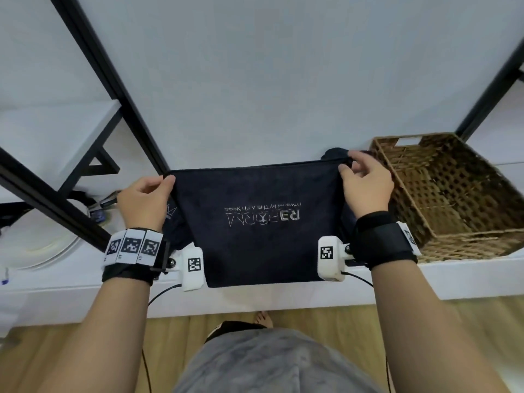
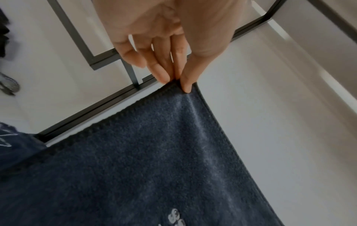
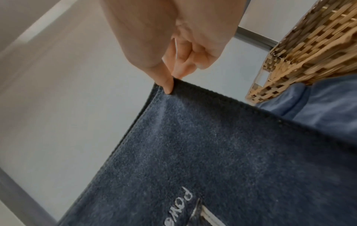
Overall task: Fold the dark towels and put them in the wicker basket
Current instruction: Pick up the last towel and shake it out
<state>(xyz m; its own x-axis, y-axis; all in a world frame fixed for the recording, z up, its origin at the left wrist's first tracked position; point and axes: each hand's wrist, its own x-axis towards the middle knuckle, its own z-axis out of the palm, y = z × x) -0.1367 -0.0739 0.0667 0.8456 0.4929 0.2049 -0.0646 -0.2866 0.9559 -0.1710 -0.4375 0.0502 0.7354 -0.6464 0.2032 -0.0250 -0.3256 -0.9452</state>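
The dark towel point(image 1: 263, 222) with white lettering hangs stretched above the white table point(image 1: 283, 80), the left hand point(image 1: 146, 201) pinching one top corner and the right hand point(image 1: 365, 184) pinching the other. More dark towels point(image 1: 334, 154) lie bunched behind it. The wicker basket point(image 1: 453, 191) just to the right looks empty, so I'd say folding has barely begun.

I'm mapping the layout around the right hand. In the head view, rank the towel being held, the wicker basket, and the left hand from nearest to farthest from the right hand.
1. Dark towel: pinched at its corner by the right hand, touching.
2. Wicker basket: just to the right hand's right, on the table.
3. Left hand: across the towel, at its opposite corner.
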